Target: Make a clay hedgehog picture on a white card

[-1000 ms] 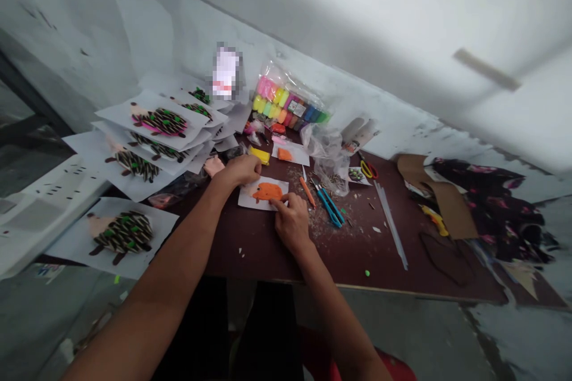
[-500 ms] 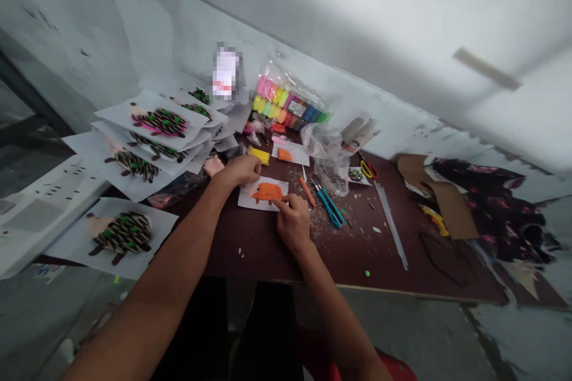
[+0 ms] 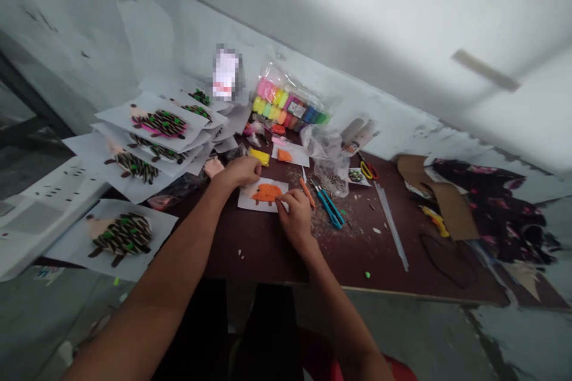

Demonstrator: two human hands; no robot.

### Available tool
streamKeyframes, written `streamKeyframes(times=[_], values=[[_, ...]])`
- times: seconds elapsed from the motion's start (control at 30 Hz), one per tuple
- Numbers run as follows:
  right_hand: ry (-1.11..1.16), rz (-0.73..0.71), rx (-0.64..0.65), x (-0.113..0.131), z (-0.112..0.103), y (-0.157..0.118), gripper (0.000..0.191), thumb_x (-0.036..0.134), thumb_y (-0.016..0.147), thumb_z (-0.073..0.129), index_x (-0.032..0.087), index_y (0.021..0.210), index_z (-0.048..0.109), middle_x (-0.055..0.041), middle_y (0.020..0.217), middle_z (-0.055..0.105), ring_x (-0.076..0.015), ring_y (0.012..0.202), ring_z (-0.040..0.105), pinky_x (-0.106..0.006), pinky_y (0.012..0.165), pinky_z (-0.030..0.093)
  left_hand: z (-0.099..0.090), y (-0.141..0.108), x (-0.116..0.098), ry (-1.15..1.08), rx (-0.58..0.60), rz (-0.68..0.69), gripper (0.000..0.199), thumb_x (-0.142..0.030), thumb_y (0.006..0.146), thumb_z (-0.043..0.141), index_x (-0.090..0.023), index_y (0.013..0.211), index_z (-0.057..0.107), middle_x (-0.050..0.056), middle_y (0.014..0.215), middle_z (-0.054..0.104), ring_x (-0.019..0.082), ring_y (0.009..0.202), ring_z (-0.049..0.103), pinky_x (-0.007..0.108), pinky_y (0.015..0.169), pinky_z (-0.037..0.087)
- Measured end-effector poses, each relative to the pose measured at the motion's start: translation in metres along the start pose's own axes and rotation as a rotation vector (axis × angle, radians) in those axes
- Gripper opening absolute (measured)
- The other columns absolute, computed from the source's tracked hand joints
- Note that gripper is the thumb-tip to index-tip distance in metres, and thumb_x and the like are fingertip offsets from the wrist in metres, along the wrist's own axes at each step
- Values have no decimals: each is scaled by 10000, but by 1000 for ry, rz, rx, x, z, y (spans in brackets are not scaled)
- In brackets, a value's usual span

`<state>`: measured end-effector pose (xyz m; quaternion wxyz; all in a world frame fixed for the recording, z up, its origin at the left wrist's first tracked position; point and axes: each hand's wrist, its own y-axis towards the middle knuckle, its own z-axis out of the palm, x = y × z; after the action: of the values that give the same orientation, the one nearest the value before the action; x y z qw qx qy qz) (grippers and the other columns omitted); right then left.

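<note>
Brown counter (image 3: 259,250) | orange-figured white card (image 3: 248,203) | left hand (image 3: 245,171), right hand (image 3: 295,214) curled at edges | grasp: cannot tell

At the frame's centre, a matt, clay-like orange shape (image 3: 267,192) lies on smooth white paper (image 3: 248,202). The bag (image 3: 292,84) at upper centre is glossy clear plastic. At right, matt cardboard (image 3: 454,211) adjoins rumpled cloth (image 3: 487,190)

- Left hand (image 3: 245,171) is at the upper left of a white card (image 3: 245,202)
- Right hand (image 3: 295,214) is at its lower right
- Orange animal figure (image 3: 268,193) lies on it
</note>
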<state>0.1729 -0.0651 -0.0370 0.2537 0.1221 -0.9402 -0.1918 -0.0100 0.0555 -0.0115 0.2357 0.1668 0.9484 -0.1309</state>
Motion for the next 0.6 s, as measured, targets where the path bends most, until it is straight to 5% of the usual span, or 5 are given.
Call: streamKeyframes(times=[0.3, 0.6], values=[[256, 160, 187, -6, 7, 39, 110, 189, 846, 637, 196, 796, 734, -25, 838, 620, -161, 790, 581, -293, 767, 456, -1, -1, 0, 10, 7, 19, 245, -139, 717, 581, -204, 881, 751, 77, 920, 750, 216, 832, 663, 261, 663, 437], [112, 35, 217, -5, 11, 32, 121, 187, 850, 679, 224, 883, 789, -32, 860, 614, -171, 834, 578, -301, 786, 419, 0, -1, 1, 10, 7, 18, 247, -142, 717, 580, -214, 888, 744, 69, 930, 750, 209, 841, 665, 254, 672, 444]])
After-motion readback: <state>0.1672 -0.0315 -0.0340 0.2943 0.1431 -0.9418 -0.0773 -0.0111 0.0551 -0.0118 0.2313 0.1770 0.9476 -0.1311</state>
